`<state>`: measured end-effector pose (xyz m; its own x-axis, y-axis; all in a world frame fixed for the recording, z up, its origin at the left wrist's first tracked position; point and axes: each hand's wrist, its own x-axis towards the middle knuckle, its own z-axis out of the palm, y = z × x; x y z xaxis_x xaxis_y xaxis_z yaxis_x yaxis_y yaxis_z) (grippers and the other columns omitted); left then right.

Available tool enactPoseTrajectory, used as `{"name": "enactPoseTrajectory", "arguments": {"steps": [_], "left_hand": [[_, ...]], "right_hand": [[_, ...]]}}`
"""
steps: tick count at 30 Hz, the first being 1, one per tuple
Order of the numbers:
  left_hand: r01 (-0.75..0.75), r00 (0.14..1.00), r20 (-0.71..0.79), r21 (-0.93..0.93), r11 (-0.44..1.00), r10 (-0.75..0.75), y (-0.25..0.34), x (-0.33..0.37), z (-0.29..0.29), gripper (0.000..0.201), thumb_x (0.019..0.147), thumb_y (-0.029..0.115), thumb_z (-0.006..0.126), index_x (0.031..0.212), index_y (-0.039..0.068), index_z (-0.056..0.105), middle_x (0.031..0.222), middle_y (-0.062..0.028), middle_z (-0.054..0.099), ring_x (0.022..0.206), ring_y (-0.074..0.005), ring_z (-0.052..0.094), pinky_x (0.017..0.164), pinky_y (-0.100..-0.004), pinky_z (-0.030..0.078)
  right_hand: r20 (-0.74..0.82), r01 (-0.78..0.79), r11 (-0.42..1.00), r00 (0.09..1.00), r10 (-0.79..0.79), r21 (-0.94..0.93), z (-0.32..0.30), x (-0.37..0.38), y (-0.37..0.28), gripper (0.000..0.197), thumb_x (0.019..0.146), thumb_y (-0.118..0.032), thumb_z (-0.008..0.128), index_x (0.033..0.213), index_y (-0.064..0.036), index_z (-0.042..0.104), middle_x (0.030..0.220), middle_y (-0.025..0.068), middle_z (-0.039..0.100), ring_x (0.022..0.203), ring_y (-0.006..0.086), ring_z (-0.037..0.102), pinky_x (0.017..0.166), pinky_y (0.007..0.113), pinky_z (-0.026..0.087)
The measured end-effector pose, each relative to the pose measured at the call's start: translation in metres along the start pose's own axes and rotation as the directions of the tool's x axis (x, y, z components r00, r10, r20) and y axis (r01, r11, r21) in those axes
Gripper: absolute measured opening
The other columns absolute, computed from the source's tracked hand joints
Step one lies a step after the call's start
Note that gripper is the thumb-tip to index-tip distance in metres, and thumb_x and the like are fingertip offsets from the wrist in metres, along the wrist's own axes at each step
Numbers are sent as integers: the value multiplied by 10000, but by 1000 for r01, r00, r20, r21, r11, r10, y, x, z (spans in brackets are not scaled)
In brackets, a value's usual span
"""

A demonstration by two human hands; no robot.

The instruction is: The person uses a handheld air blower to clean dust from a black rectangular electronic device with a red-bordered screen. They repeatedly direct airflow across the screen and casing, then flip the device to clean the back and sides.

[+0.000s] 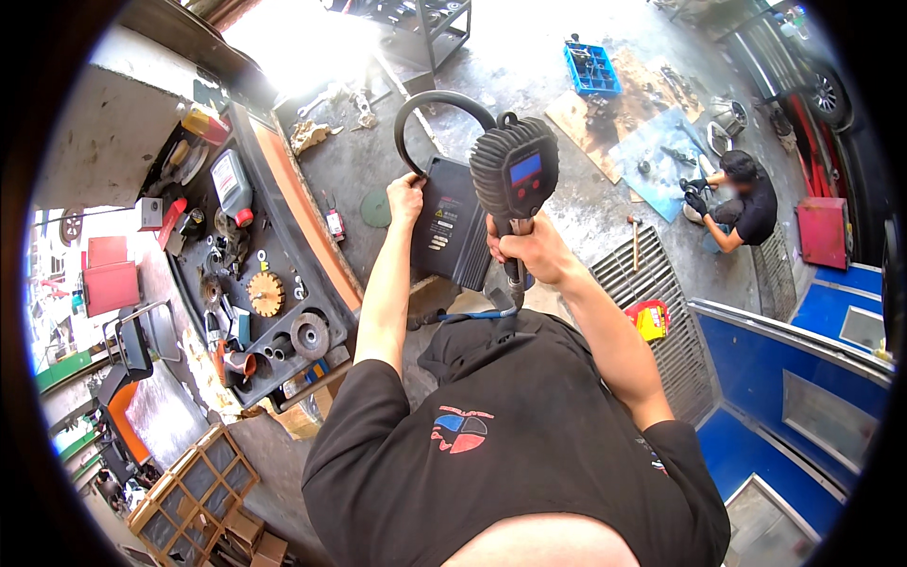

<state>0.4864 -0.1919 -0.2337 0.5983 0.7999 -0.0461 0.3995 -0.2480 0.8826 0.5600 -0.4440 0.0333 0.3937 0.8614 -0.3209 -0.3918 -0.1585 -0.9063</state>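
My right hand (537,248) is closed round the grip of a digital tyre inflator gauge (521,194), which has a ribbed black rubber cover, a lit blue screen and red buttons. A thick black hose (436,97) loops from the gauge's top over to my left hand (405,198). My left fingers are closed on that hose near its far end, beside the corner of a flat black case (450,223) with a yellow warning label. Whether they also touch the case, I cannot tell. Below the gauge, a blue air line (484,314) runs close to my shirt.
On the left, a black tool tray (276,255) bears discs, a grey bottle (231,181) and loose tools. A floor grate (654,293) and hammer (635,244) lie to the right. Another person (742,203) crouches at the far right near a blue crate (592,70); blue panels (756,378) stand nearer.
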Motion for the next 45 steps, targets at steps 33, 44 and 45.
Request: {"name": "enactPoseTrajectory", "arguments": {"steps": [33, 44, 45], "left_hand": [[151, 987, -44, -71, 986, -154, -41, -112, -70, 155, 851, 29, 705, 999, -2, 739, 826, -68, 748, 759, -83, 633, 716, -275, 498], [199, 978, -53, -93, 976, -204, -46, -139, -84, 165, 850, 4, 707, 1011, -9, 743, 857, -54, 754, 787, -75, 645, 741, -254, 504], [193, 978, -59, -127, 973, -201, -51, -141, -83, 165, 849, -2, 708, 1010, -12, 743, 860, -51, 754, 788, -73, 644, 741, -251, 503]], "right_hand": [[145, -15, 997, 989, 27, -77, 42, -6, 14, 45, 775, -27, 598, 809, -5, 578, 660, 23, 557, 600, 105, 533, 563, 291, 426], [184, -35, 993, 981, 56, -113, 47, -6, 21, 56, 770, -25, 596, 818, -7, 571, 665, 17, 552, 610, 101, 526, 568, 285, 422], [182, -41, 992, 981, 62, -116, 48, -7, 22, 56, 771, -24, 595, 818, -6, 571, 663, 17, 550, 609, 101, 525, 568, 285, 422]]}}
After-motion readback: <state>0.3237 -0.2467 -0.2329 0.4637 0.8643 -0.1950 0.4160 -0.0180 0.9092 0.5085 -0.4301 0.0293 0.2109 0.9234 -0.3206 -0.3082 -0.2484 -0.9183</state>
